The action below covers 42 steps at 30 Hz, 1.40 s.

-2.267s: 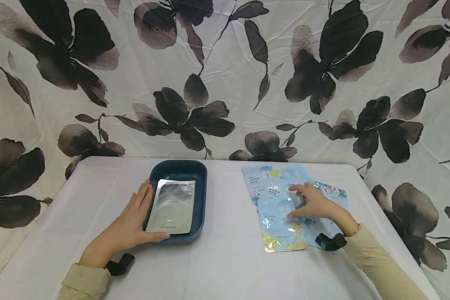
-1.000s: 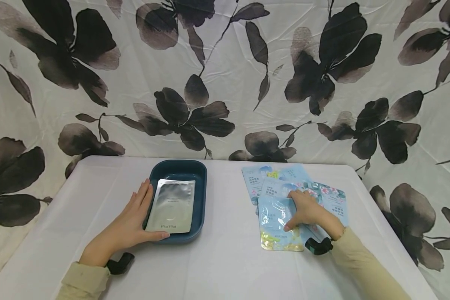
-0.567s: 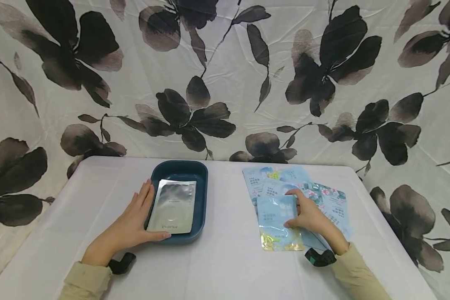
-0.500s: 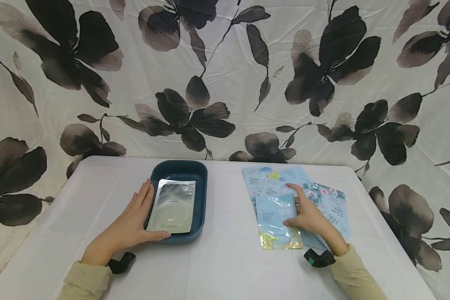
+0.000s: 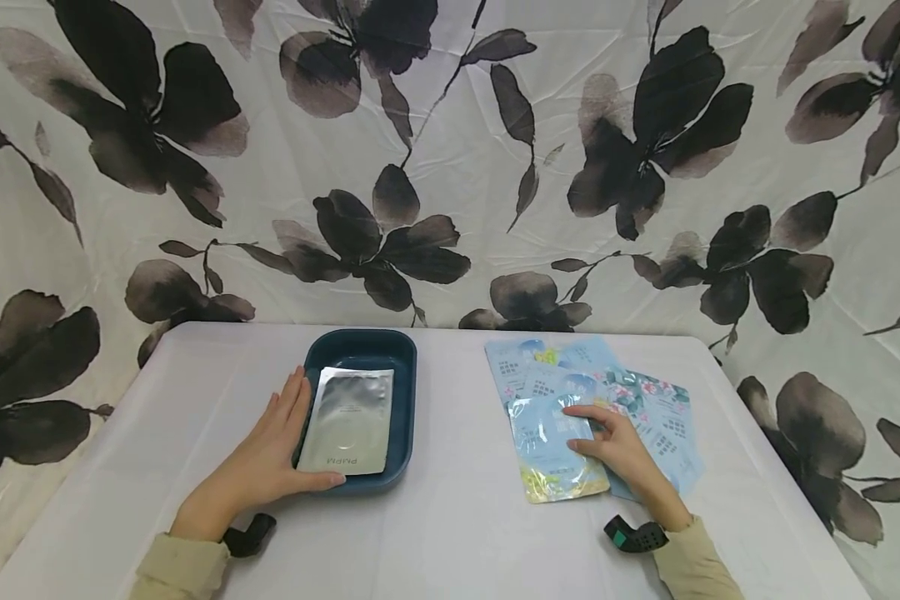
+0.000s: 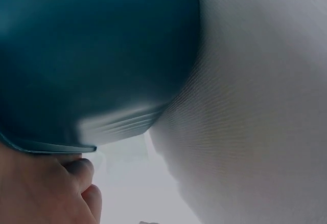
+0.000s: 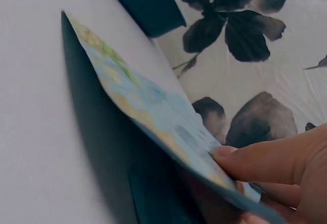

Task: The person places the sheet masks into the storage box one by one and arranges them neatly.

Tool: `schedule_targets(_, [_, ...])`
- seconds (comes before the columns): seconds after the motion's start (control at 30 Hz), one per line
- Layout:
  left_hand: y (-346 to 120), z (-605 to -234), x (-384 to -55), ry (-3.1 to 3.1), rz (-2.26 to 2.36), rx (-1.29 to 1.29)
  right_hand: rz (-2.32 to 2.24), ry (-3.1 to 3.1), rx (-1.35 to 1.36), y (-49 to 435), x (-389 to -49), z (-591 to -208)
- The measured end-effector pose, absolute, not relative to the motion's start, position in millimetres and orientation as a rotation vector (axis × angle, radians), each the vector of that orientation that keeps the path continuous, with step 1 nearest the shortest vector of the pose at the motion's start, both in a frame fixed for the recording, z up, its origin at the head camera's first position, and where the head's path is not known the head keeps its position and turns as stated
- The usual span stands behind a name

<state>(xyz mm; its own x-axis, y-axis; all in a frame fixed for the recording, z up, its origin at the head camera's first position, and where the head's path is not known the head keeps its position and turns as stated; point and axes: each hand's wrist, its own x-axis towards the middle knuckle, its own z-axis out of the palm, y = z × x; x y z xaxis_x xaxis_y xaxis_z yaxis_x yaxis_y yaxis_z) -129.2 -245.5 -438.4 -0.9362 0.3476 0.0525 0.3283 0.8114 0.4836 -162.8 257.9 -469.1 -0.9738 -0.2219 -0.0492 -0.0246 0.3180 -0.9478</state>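
Observation:
In the head view, my left hand [image 5: 266, 458] rests along the left side of a dark teal tray [image 5: 405, 417], fingers straight and thumb at the near rim. A silvery face mask packet [image 5: 348, 425] marked PMPM lies in the tray. To the right, my right hand [image 5: 618, 446] pinches the right edge of a light blue face mask packet [image 5: 547, 454] with a yellow floral bottom. The right wrist view shows that blue packet [image 7: 148, 106] tilted up, thumb on its printed face and other fingers beneath. The tray wall [image 6: 102, 45] fills much of the left wrist view.
Several more blue face mask packets [image 5: 671, 417] lie fanned out under and behind the held one. A white cloth [image 5: 450, 517] covers the table. Behind its far edge hangs a white curtain [image 5: 487, 208] with dark flowers.
My right hand has closed on the top blue packet's right edge, and the packet has turned slightly and tilted up. The left hand stays at the tray. The head view has shifted slightly.

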Motion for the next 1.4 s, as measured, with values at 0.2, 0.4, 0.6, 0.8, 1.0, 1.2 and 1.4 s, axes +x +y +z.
schedule_targets(0.2, [-246.5,-436.5,-129.0,2.943,0.790,0.537,-1.824,2.334,-0.132,250.6,-162.2,-472.0])
schedule_targets(0.4, [-251.1,-438.1,-130.0,2.909,0.847,0.547,-1.940,2.246,-0.091,243.0,-161.8,-468.5])
schedule_targets(0.6, [-253.4,-440.1,-126.2,2.892,0.870,0.573,-2.033,2.159,-0.069,234.6,-161.5,-464.1])
schedule_targets(0.8, [-252.8,-440.4,-125.3,2.903,0.870,0.610,-2.106,2.109,-0.069,223.0,-164.6,-458.6])
schedule_targets(1.0, [-252.5,-439.7,-126.0,2.890,0.898,0.606,-2.139,2.063,-0.093,202.2,-173.0,-449.9])
schedule_targets(1.2, [-251.9,-440.0,-127.0,2.875,0.919,0.608,-2.134,2.052,-0.118,178.6,-179.9,-440.1])
schedule_targets(1.4, [-250.4,-443.3,-127.0,2.867,0.923,0.612,-2.174,2.022,-0.137,159.0,-184.9,-436.6])
